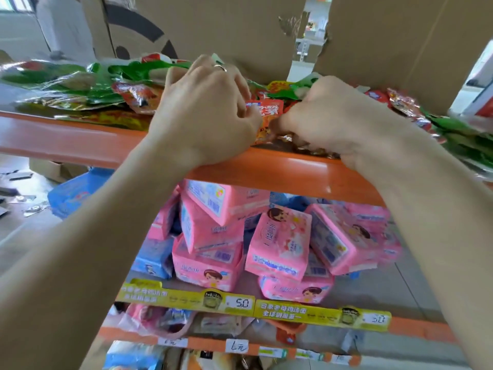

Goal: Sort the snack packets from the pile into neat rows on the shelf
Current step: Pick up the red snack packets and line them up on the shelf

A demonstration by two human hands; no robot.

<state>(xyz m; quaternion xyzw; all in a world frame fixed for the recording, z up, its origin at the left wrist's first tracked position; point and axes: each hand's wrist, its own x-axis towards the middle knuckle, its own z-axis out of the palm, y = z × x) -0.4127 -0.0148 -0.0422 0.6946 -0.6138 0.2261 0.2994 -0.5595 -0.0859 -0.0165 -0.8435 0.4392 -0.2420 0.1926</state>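
Note:
Green and red snack packets point(80, 86) lie in a loose pile along the top shelf, behind its orange front rail point(66, 142). My left hand point(205, 108) and my right hand point(328, 116) rest over the rail at the middle of the shelf. Both are closed on a small red snack packet point(266, 113) that shows between them. My fingertips and the packet's lower part are hidden by the hands. More red and green packets point(416, 113) spread to the right.
Torn cardboard sheets point(213, 28) stand behind the pile. The shelf below holds tumbled pink packs point(277, 241) and blue packs point(152, 257) above yellow price strips point(266, 308). A blue bag point(72, 193) and scattered items lie on the floor at left.

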